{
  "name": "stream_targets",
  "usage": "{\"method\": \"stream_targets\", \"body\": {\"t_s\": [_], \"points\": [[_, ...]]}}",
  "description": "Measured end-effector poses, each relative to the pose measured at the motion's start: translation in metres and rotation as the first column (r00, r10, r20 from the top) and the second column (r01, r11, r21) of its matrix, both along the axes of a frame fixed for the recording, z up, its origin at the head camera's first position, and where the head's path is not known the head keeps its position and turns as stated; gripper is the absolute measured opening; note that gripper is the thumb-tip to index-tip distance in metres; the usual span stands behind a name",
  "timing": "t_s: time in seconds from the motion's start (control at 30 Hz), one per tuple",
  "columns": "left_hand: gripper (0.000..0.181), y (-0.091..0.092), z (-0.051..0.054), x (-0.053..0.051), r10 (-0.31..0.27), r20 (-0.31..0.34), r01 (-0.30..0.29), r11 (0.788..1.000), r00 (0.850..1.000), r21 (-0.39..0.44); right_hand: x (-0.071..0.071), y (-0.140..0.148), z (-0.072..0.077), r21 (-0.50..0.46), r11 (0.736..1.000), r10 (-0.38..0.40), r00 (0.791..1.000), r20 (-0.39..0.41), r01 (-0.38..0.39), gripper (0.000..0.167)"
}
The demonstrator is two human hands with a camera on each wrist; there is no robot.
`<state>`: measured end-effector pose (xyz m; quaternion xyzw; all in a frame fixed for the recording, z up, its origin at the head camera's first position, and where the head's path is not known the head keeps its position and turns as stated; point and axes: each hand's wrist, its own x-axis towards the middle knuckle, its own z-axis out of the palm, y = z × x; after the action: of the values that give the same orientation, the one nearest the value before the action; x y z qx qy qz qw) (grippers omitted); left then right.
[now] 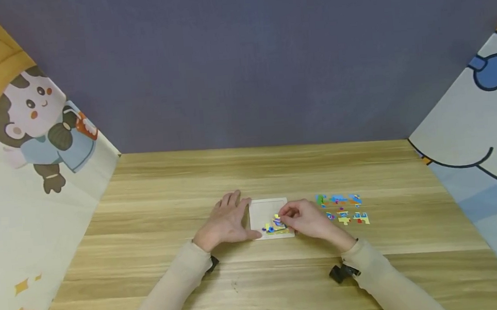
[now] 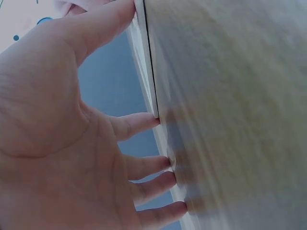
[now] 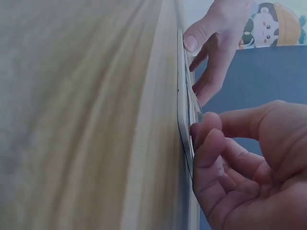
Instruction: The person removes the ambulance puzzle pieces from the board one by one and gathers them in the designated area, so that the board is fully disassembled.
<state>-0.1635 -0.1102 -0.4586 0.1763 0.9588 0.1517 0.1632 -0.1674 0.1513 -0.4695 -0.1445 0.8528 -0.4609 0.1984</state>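
A white square puzzle frame [image 1: 261, 210] lies on the table, with several joined colourful pieces [image 1: 272, 228] in its lower right part. My left hand [image 1: 227, 223] is spread at the frame's left side, thumb at the lower left corner and index fingertip at the upper left one; the left wrist view shows the fingers [image 2: 136, 125] extended. My right hand [image 1: 308, 220], fingers curled, pinches a piece [image 1: 277, 221] over the lower right part of the frame. In the right wrist view that hand [image 3: 249, 167] is low at the frame's edge [image 3: 182, 105], its fingertips partly hiding the piece.
Loose puzzle pieces [image 1: 343, 218] lie in rows on the table to the right of my right hand, with more pieces [image 1: 338, 199] behind them. A dark panel [image 1: 241, 68] stands at the table's back edge, and printed walls flank both sides.
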Motion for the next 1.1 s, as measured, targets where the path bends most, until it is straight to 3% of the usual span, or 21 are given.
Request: {"method": "stream_targets", "body": {"t_s": [0.17,0.33,0.53,0.63,0.83,1.1], "points": [[0.095,0.011,0.004,0.006,-0.029,-0.079,0.033,0.998,0.996,0.054,-0.003,0.008,-0.002,-0.041,0.999,-0.013,1.0,0.001,0.013,0.017],[0.072,0.028,0.006,0.014,-0.073,-0.127,0.085,0.992,0.989,0.093,-0.003,0.016,-0.002,-0.04,0.998,-0.047,0.999,0.017,0.047,0.016],[0.044,0.038,0.003,0.014,-0.126,-0.095,0.136,0.985,0.987,0.108,-0.002,0.019,-0.003,0.051,0.998,-0.035,0.999,-0.025,0.036,0.015],[0.037,0.037,0.002,0.011,-0.124,-0.063,0.132,0.981,0.99,0.145,-0.001,0.02,-0.002,0.091,0.996,-0.011,0.999,-0.043,0.015,0.021],[0.035,0.032,0.0,0.007,-0.113,-0.004,0.111,0.97,0.994,0.214,-0.002,0.02,-0.001,0.155,0.988,0.024,0.999,-0.048,-0.017,0.035],[0.036,0.032,-0.002,0.005,-0.106,0.016,0.1,0.971,0.994,0.216,-0.004,0.025,-0.005,0.158,0.985,0.086,0.994,-0.072,-0.074,0.032]]}}
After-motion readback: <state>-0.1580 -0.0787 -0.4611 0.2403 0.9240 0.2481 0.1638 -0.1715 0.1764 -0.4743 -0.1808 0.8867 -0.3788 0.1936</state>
